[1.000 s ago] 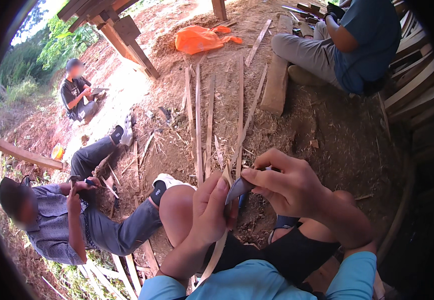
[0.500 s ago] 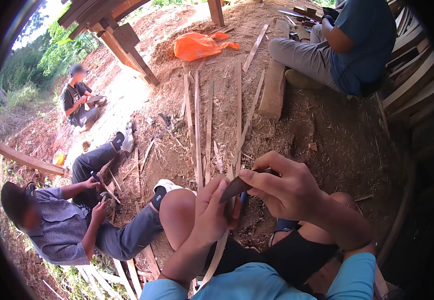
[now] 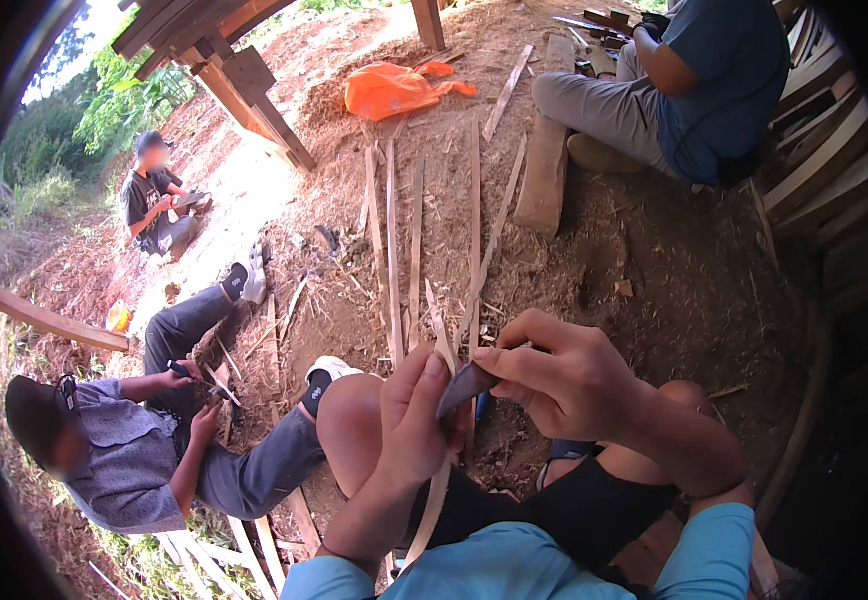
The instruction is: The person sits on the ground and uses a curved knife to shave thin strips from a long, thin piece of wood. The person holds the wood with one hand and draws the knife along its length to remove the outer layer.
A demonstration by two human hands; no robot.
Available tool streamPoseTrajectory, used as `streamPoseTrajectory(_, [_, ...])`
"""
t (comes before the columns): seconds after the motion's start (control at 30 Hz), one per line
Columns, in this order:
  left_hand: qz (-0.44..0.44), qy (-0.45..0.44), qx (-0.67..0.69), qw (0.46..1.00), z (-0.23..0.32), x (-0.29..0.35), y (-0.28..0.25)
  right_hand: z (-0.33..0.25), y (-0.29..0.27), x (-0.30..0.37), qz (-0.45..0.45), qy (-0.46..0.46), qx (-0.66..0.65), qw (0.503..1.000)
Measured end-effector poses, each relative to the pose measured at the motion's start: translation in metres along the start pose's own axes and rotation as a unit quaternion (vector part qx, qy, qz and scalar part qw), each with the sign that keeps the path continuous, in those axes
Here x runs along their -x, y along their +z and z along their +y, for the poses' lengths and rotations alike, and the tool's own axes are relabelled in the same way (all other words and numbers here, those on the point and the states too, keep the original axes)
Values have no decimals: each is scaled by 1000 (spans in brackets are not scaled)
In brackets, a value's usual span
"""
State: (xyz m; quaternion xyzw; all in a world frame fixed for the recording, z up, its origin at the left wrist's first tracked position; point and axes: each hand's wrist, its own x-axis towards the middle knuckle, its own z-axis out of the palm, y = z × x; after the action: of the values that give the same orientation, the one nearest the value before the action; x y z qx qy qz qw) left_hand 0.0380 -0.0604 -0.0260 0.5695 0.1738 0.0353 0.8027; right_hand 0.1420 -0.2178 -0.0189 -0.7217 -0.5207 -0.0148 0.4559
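My left hand (image 3: 414,405) is closed around a thin, pale wooden strip (image 3: 432,515). The strip runs down across my lap, and its pointed far end sticks out past my fingers. In my right hand (image 3: 569,375) I pinch a dark knife blade (image 3: 464,388) between thumb and fingers. The blade lies slanted against my left thumb, close to the strip. Its handle is mostly hidden; a small bit of blue shows beneath the blade, and I cannot tell what it belongs to.
Long wooden strips (image 3: 417,250) lie on the shaving-covered ground ahead. An orange plastic bag (image 3: 399,92) and a thick plank (image 3: 544,180) lie farther off. One person (image 3: 124,450) sits close at left with a tool, another (image 3: 159,200) farther left, a third (image 3: 704,90) at far right.
The blade in my right hand has turned and shifted slightly down, toward me. More of the strip's pointed end shows above my left hand. The near person's hands at left have moved a little.
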Motion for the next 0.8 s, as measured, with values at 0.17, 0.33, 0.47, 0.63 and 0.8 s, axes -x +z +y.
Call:
streamPoseTrajectory(0.17, [6,15,7,1000,0,2,4,0,1,2,32,-28,96,994])
streamPoseTrajectory(0.33, [18,6,23,1000,7,1,6,2,6,0,88,-45,174,980])
streamPoseTrajectory(0.47, [9,4,26,1000,9,-1,6,-2,4,1,108,-22,207,972])
streamPoseTrajectory(0.63, [-105,18,-9,994,-7,17,2,41,-33,-19,308,76,151,936])
streamPoseTrajectory(0.8, [-44,-33,8,998,-1,6,-5,6,-36,3,230,80,121,962])
